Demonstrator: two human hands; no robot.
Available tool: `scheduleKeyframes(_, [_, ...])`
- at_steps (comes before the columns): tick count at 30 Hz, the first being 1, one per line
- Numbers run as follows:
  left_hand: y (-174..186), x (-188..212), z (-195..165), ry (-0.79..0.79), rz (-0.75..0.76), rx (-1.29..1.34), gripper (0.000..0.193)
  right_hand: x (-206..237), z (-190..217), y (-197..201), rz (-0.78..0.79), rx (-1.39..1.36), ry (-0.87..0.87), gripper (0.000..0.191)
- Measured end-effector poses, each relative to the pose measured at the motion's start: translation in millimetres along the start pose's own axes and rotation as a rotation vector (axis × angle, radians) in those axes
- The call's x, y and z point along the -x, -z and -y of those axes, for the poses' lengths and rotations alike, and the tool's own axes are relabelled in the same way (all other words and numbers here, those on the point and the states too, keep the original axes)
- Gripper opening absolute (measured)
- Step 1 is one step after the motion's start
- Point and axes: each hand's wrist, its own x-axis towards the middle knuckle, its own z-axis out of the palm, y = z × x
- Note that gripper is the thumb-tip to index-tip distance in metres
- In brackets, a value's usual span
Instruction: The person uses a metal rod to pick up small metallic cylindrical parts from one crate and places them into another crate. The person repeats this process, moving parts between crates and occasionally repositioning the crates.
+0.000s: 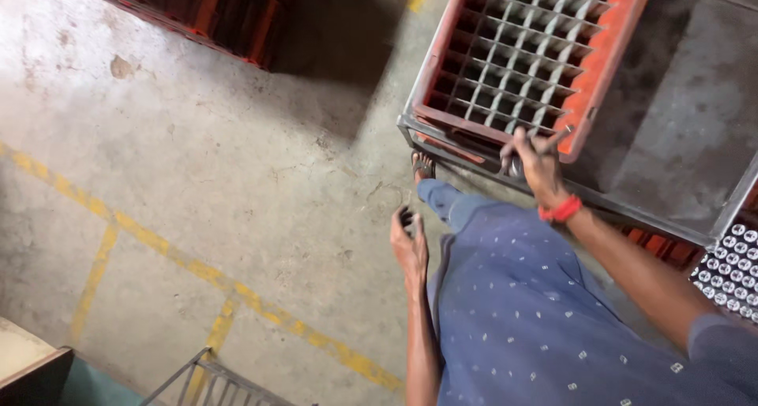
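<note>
At the crate (529, 54) edge, right hand (537, 165) grips a rod (553, 143); left hand (408, 244) curls around something small and dark.

A thin metal rod (551, 142) is gripped in the right hand (537, 163) at the corner of a red compartmented crate (612, 54). A small dark object (406, 216) is held in the left hand (409, 246) above the concrete floor (197, 177).

Yellow floor lines (158, 244) cross the concrete lower left, stacked red crates (213, 15) sit upper left, capped bottles (730, 272) gleam at right edge.
</note>
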Motion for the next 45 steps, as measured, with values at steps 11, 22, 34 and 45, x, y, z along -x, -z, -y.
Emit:
scheduleKeyframes(11, [-60,-243,-96,-0.209,0.269,0.047,0.041,-158,94,-91,-0.154,0.76,0.009,0.06])
scheduleKeyframes(22, [-202,-369,-170,-0.201,0.814,0.072,0.06,-215,109,-143,-0.171,1.042,-0.633,0.076])
scheduleKeyframes(34, [-211,-416,-224,-0.081,1.385,-0.181,0.081,-223,106,-174,-0.397,1.11,-0.974,0.058])
scheduleKeyframes(45, [-207,-424,-259,0.065,1.413,-0.205,0.067,-231,136,-185,-0.507,1.156,-1.067,0.058])
